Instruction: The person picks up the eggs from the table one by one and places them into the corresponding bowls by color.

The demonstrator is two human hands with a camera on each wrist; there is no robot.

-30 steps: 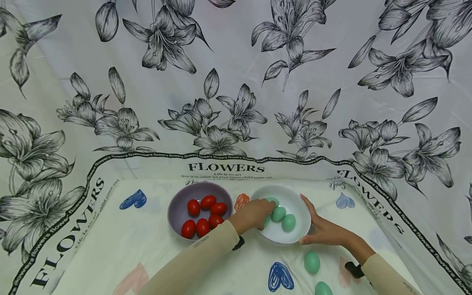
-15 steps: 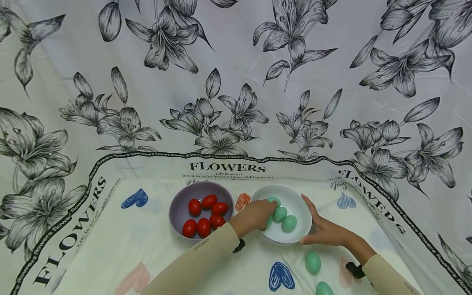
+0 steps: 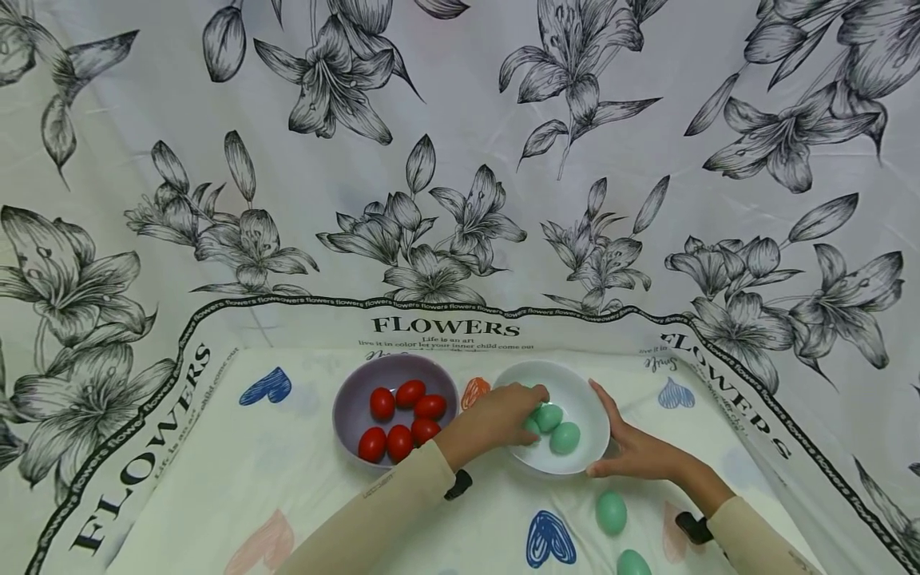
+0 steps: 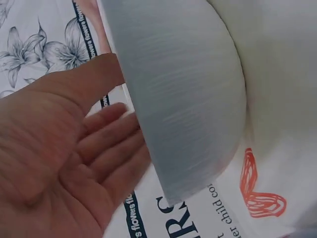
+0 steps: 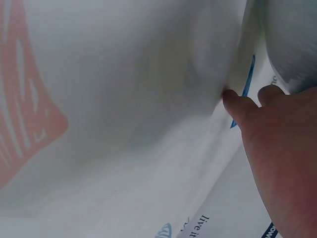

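My left hand [image 3: 499, 419] reaches over the near left rim of the white bowl [image 3: 585, 379], fingers down among several green eggs [image 3: 565, 438]. The fingertips reach past one egg and the thumb sits by another; I cannot tell whether they grip one. In the left wrist view the bowl wall [image 4: 188, 99] hides the fingertips of the left hand [image 4: 74, 144]. With thumb and fingers spread apart, my right hand [image 3: 640, 451] rests along the bowl's right side. The right wrist view shows the right hand [image 5: 277, 134] with thumb and a finger extended near the bowl [image 5: 297, 39].
A purple bowl [image 3: 348, 399] with several red eggs [image 3: 400, 443] stands left of the white bowl, behind the left forearm. Two loose green eggs, one [image 3: 611, 513] nearer the bowl and another [image 3: 633, 563] at the frame's bottom, lie on the heart-patterned cloth [image 3: 474, 527].
The left hand has shifted slightly up and right within the white bowl, covering most of the far green egg that showed before. The right hand keeps its place against the bowl.
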